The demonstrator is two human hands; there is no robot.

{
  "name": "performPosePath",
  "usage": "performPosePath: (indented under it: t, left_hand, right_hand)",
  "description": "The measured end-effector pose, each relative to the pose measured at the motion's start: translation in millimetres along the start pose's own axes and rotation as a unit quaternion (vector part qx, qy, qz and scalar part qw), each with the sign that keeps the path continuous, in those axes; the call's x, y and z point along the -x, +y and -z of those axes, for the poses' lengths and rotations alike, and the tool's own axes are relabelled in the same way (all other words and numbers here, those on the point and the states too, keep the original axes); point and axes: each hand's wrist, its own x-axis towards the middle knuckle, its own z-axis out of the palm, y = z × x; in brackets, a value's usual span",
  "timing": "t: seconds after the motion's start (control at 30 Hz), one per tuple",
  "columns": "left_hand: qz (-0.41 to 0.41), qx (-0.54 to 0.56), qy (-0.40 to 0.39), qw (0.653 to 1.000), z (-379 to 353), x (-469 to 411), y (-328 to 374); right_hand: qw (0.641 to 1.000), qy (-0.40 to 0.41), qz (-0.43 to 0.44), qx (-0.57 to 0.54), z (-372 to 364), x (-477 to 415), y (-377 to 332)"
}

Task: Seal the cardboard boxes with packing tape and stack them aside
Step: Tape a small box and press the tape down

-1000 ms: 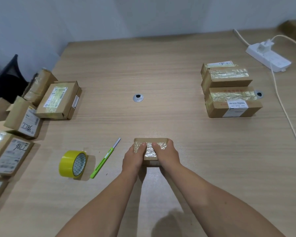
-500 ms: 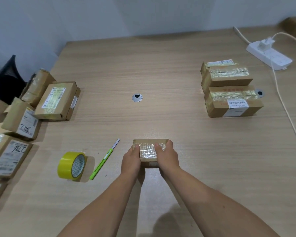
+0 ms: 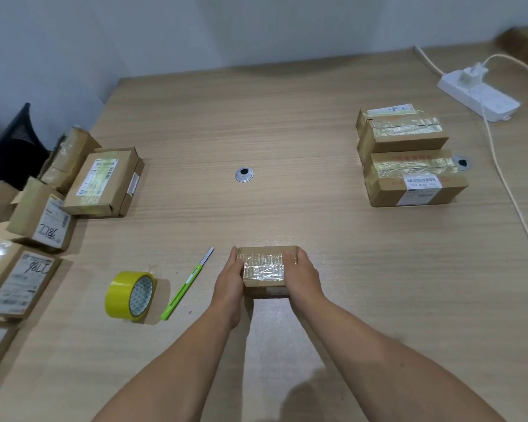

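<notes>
On the near middle of the desk [image 3: 287,132], in the head view, a small box [image 3: 264,269] sits between the two hands. The left hand [image 3: 230,280] grips its left end and the right hand [image 3: 302,275] its right end, fingers curled over the top edges. A glossy, wrinkled band of tape covers most of the box's top, so I judge this one sealed, or at most needing a last press. What looks left for it is the carry to the stack [image 3: 409,156] at far right, where a few taped boxes are already piled near a power strip [image 3: 479,97]. The tape [image 3: 130,295], a yellow roll on its edge, rests just left of a green cutter [image 3: 185,287], and both lie apart from the hands and close enough to reach for the next box. Along the left edge a pile [image 3: 104,181] of labelled boxes waits (some carry shiny old tape, and I cannot tell whether any are properly closed). I take these as the work to come. By that reading the task is under halfway, with fewer boxes stacked than waiting.
</notes>
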Motion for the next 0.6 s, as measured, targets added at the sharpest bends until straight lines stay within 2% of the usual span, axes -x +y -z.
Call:
performPosePath:
  t: [0.1,0.27,0.6]
  left_hand:
    - [-0.011,-0.1,0.0,0.995,-1,-2,6]
    - [-0.062,-0.202,0.048,0.976,-9,0,1]
    - [-0.049,-0.117,0.032,0.991,-2,-15,-4]
  right_hand:
    - [1.0,0.003,0.0,0.01,-2,2,-4]
    - [1.0,0.023,-0.001,0.016,-8,0,-2]
    - [0.999,0.027,0.008,0.027,-6,-2,2]
